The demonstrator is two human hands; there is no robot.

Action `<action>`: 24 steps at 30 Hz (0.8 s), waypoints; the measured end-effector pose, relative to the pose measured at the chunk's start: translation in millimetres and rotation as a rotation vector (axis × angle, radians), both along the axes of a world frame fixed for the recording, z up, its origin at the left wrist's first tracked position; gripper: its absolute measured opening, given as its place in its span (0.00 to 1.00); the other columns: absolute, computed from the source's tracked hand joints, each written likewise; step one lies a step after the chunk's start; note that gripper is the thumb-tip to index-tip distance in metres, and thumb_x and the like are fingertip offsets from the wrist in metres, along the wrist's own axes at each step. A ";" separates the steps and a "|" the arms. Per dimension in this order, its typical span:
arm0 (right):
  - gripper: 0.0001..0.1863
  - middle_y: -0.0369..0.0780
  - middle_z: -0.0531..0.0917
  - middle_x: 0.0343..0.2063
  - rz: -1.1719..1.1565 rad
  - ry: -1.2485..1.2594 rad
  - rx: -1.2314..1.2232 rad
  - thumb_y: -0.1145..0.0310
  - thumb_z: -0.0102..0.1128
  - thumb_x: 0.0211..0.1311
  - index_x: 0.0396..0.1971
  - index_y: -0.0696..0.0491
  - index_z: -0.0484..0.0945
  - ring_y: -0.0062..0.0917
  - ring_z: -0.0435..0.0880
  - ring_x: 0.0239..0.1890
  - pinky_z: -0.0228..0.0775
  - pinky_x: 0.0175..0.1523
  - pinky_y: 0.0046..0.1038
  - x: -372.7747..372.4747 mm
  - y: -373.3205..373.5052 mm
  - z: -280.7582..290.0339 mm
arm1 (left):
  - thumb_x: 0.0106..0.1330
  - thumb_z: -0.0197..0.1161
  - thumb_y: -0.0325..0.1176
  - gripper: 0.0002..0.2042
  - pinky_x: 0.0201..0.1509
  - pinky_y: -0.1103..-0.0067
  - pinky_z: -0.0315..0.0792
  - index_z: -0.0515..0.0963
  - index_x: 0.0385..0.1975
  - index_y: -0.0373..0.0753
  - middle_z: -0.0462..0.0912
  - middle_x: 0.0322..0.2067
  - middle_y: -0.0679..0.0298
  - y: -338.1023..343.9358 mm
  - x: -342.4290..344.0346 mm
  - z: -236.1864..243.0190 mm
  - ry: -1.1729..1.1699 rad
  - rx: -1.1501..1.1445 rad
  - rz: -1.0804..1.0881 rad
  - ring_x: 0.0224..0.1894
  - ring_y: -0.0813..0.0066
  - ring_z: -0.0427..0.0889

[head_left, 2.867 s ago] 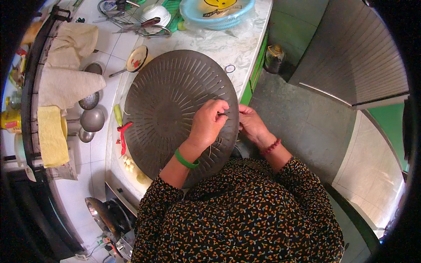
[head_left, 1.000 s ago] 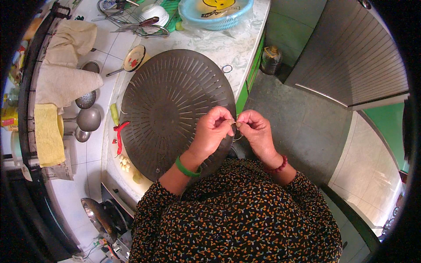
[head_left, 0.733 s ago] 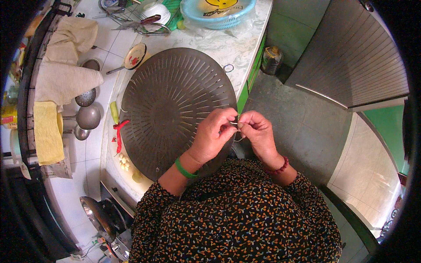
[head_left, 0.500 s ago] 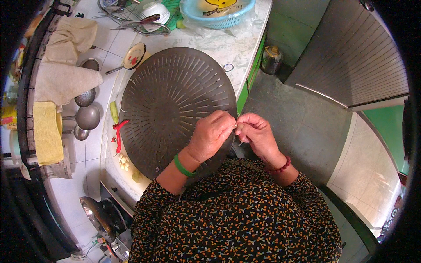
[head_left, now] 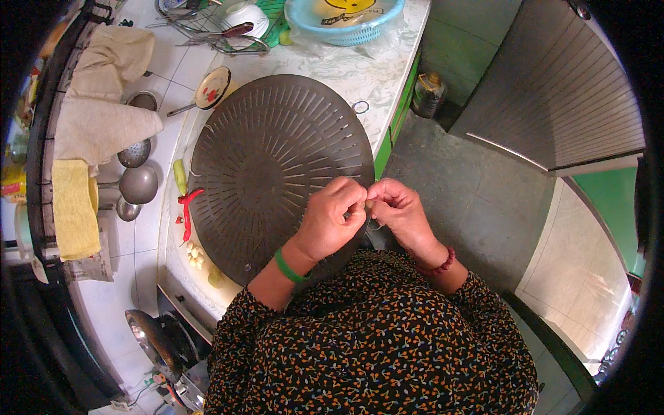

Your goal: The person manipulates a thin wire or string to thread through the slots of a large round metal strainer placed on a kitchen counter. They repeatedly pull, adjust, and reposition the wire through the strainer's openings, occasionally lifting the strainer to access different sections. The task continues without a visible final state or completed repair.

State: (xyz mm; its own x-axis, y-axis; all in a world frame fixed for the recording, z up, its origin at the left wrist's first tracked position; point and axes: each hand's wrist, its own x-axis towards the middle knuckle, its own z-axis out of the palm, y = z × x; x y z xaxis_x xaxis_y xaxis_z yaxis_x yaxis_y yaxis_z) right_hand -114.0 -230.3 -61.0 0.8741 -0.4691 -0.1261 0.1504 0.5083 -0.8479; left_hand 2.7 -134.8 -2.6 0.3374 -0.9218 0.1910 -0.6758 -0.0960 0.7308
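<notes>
My left hand (head_left: 330, 218), with a green band at its wrist, has its fingers pinched at the right edge of a large dark round slotted board (head_left: 259, 155). Fingertip to fingertip with it, my right hand (head_left: 398, 207) is pinched too, a dark red bead bracelet on that wrist. What lies between the fingertips is too small and covered to name. A thin pale strand (head_left: 375, 225) shows just below the right fingers. By the board's left edge lie red chili peppers (head_left: 187, 213), a green pepper (head_left: 180, 177) and several peeled garlic cloves (head_left: 196, 256).
A blue basket (head_left: 346, 34) in clear plastic stands at the far counter end, beside a white bowl (head_left: 245, 19) and wire rack. A small pan (head_left: 211, 88) lies behind the board. Ladles (head_left: 138, 185) and cloths (head_left: 75, 207) hang at left. A jar (head_left: 429, 95) stands on the floor.
Both hands have shifted slightly left, still joined at the fingertips. The left fingers have curled more. The board and the vegetables stay where they were.
</notes>
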 end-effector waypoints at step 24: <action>0.04 0.28 0.74 0.21 0.011 0.043 0.089 0.79 0.53 0.53 0.28 0.56 0.74 0.08 0.69 0.23 0.60 0.28 0.12 -3.9 2.9 2.5 | 0.54 0.59 0.22 0.04 0.35 0.74 0.71 0.73 0.28 0.37 0.76 0.28 0.59 7.6 6.1 1.8 -0.003 -0.038 -0.096 0.31 0.64 0.76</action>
State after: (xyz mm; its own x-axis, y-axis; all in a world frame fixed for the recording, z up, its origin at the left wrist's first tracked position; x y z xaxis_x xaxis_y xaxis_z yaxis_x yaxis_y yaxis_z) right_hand -118.0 -227.4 -58.5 0.8719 -0.4451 -0.2041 0.1094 0.5833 -0.8048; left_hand 8.8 -127.3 -0.8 0.2478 -0.9419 0.2270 -0.6826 -0.0035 0.7308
